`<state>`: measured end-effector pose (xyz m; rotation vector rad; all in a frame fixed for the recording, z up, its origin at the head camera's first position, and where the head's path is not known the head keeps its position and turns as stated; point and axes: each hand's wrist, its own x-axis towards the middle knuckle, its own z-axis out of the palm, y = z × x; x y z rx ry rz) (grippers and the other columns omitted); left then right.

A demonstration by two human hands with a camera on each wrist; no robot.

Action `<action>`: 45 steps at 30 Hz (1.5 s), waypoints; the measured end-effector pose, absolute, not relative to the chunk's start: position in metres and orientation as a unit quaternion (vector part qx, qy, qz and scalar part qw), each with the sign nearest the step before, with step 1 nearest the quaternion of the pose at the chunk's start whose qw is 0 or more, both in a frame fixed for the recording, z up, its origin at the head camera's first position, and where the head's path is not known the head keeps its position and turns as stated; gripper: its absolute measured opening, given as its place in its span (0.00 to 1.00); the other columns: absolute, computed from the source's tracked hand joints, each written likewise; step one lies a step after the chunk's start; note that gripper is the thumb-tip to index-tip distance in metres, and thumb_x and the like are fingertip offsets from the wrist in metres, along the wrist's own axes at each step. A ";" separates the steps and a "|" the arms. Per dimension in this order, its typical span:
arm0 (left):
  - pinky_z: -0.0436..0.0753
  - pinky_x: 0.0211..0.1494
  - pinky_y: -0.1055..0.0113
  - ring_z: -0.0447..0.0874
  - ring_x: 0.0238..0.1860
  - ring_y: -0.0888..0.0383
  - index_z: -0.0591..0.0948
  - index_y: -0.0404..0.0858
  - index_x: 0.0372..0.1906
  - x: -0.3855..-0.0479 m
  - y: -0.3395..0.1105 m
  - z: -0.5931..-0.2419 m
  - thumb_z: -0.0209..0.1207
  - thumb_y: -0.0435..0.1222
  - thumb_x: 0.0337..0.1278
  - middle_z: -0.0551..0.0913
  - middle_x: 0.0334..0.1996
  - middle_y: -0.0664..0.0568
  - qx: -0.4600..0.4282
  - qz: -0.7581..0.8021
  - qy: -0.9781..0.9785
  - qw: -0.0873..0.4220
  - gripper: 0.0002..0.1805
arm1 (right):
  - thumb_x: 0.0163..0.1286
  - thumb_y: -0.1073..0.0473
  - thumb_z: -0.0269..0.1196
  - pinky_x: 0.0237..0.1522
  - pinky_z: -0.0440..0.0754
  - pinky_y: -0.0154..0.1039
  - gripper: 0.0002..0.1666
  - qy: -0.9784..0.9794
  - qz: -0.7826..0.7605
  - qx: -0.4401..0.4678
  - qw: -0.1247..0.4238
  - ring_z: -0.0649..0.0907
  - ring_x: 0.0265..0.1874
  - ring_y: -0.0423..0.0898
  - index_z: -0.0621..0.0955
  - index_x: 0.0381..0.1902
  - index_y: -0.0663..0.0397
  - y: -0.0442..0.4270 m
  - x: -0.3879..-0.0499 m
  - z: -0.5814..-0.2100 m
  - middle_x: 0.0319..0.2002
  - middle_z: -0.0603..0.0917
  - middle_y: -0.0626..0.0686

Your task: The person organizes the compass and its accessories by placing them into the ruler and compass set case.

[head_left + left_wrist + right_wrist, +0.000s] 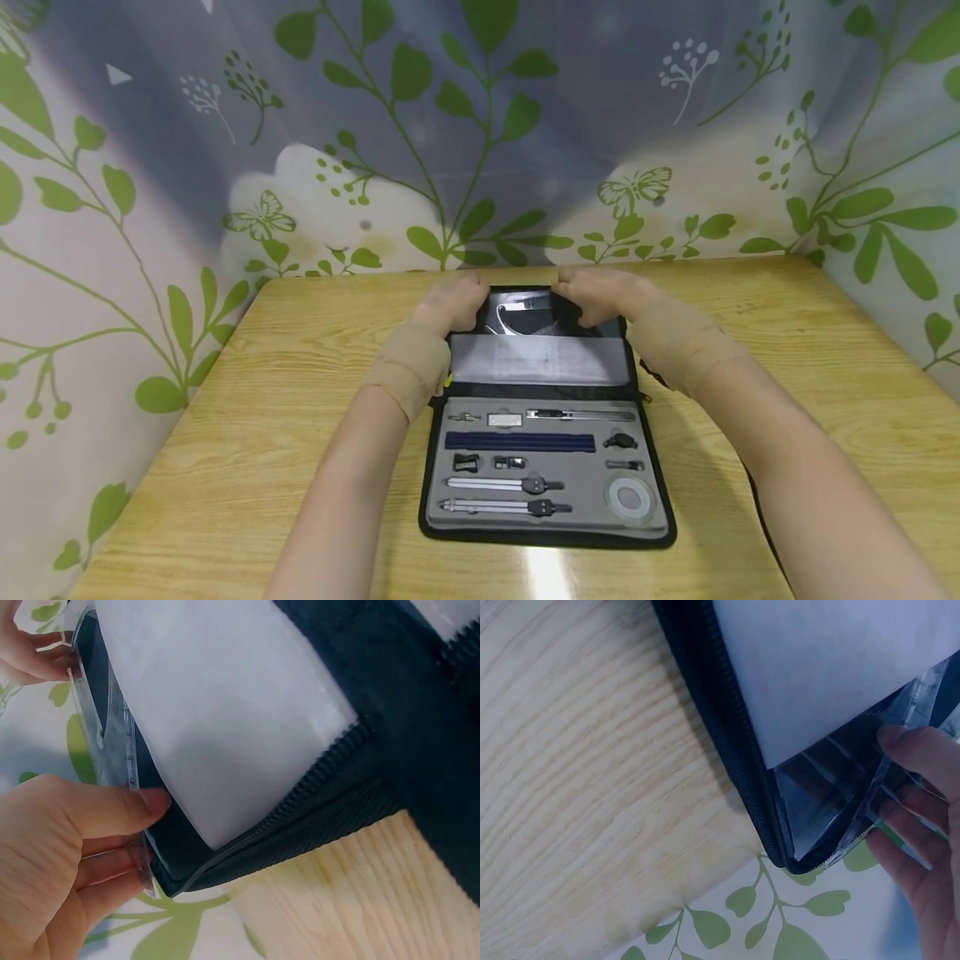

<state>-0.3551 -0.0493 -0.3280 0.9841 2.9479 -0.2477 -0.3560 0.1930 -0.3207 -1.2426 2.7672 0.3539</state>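
A black zippered drawing-set case (pixel 547 540) lies open on the table. At the far end of its lid sits a clear plastic drawing template (pixel 517 315) with ruled edges and a curved cut-out. My left hand (pixel 456 302) pinches the template's left end at the lid corner, thumb in front and fingers behind. The right hand (pixel 597 293) grips its other end; through the clear plastic, the fingers (pixel 911 825) show in the right wrist view. A white sheet (pixel 540 360) covers the lid's nearer part.
The grey tray (pixel 525 529) holds two compasses (pixel 502 507), a blue ruler (pixel 517 442), a craft knife (pixel 581 415), a sharpener (pixel 466 463), a round tape-like disc (pixel 629 498) and other small parts. Behind the wooden table (pixel 322 350) hangs a leaf-patterned curtain (pixel 480 125).
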 end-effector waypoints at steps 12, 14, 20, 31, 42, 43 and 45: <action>0.73 0.54 0.56 0.74 0.51 0.46 0.75 0.35 0.52 -0.352 -0.049 -0.337 0.55 0.27 0.52 0.75 0.50 0.42 0.319 -0.066 0.945 0.033 0.19 | 0.53 0.59 0.69 0.50 0.73 0.49 0.38 0.917 0.129 -0.365 0.097 0.74 0.48 0.57 0.68 0.60 0.69 0.187 -0.347 -0.323 0.53 0.69 0.66; 0.72 0.54 0.57 0.74 0.52 0.46 0.75 0.35 0.53 -0.353 -0.048 -0.338 0.56 0.27 0.52 0.75 0.50 0.42 0.319 -0.070 0.945 0.031 0.20 | 0.54 0.59 0.69 0.50 0.73 0.49 0.38 0.918 0.132 -0.359 0.102 0.74 0.50 0.58 0.68 0.60 0.69 0.186 -0.346 -0.323 0.55 0.69 0.67; 0.70 0.57 0.58 0.72 0.53 0.46 0.73 0.35 0.56 -0.350 -0.047 -0.339 0.57 0.29 0.54 0.73 0.51 0.41 0.323 -0.090 0.941 0.031 0.22 | 0.56 0.58 0.68 0.48 0.74 0.49 0.36 0.914 0.149 -0.365 0.100 0.76 0.48 0.57 0.69 0.59 0.68 0.186 -0.345 -0.324 0.54 0.70 0.67; 0.69 0.58 0.57 0.70 0.55 0.45 0.70 0.33 0.59 -0.353 -0.053 -0.342 0.56 0.31 0.52 0.72 0.53 0.40 0.313 -0.032 0.949 0.024 0.25 | 0.60 0.58 0.62 0.54 0.70 0.51 0.32 0.918 0.103 -0.378 0.059 0.73 0.52 0.60 0.70 0.59 0.71 0.195 -0.342 -0.325 0.54 0.70 0.67; 0.69 0.59 0.54 0.69 0.57 0.40 0.65 0.25 0.61 -0.362 -0.088 -0.327 0.52 0.34 0.62 0.71 0.56 0.33 0.183 0.088 0.979 -0.013 0.25 | 0.65 0.66 0.57 0.46 0.76 0.52 0.16 0.966 -0.040 -0.256 -0.024 0.78 0.45 0.61 0.77 0.49 0.71 0.244 -0.344 -0.314 0.47 0.78 0.67; 0.68 0.60 0.54 0.68 0.58 0.40 0.65 0.25 0.62 -0.363 -0.089 -0.327 0.52 0.35 0.63 0.70 0.58 0.33 0.171 0.098 0.980 0.004 0.26 | 0.65 0.67 0.57 0.46 0.75 0.52 0.15 0.969 -0.052 -0.242 -0.023 0.79 0.43 0.60 0.78 0.47 0.71 0.249 -0.344 -0.315 0.44 0.79 0.67; 0.68 0.60 0.53 0.68 0.59 0.41 0.65 0.27 0.63 -0.363 -0.092 -0.326 0.51 0.36 0.65 0.70 0.59 0.35 0.162 0.113 0.980 0.021 0.26 | 0.65 0.68 0.57 0.46 0.74 0.54 0.11 0.972 -0.066 -0.225 -0.025 0.81 0.37 0.58 0.80 0.41 0.71 0.258 -0.345 -0.316 0.39 0.81 0.66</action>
